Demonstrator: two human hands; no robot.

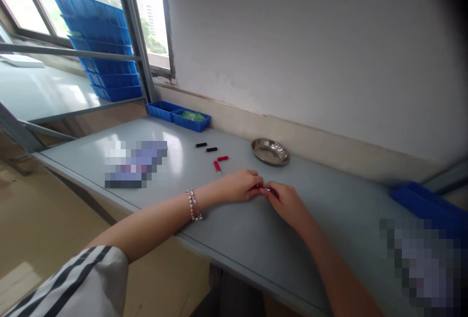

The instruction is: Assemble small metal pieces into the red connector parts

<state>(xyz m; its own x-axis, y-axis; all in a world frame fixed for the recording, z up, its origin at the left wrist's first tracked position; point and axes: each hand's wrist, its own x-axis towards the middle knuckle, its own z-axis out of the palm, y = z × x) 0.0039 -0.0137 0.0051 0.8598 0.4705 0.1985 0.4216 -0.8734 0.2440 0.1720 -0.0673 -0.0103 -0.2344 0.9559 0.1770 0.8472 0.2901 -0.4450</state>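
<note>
My left hand (237,186) and my right hand (287,205) meet over the grey table (234,224), with their fingertips pinching a small red part with a metal tip (263,188). The fingers hide most of it, so I cannot tell its exact form. Farther along the table, beyond my left hand, lie a red piece with a metal tip (217,167) and a short red piece (223,158). Two short black pieces (201,145) (211,149) lie in a row behind them. My left wrist wears a beaded bracelet (193,205).
A shallow steel dish (270,151) sits by the wall. Two small blue trays (163,110) (191,120) stand at the far end, one holding green items. A pixelated object (135,163) lies on the left. A blue bin (427,205) and a tall stack of blue trays (106,49) are nearby.
</note>
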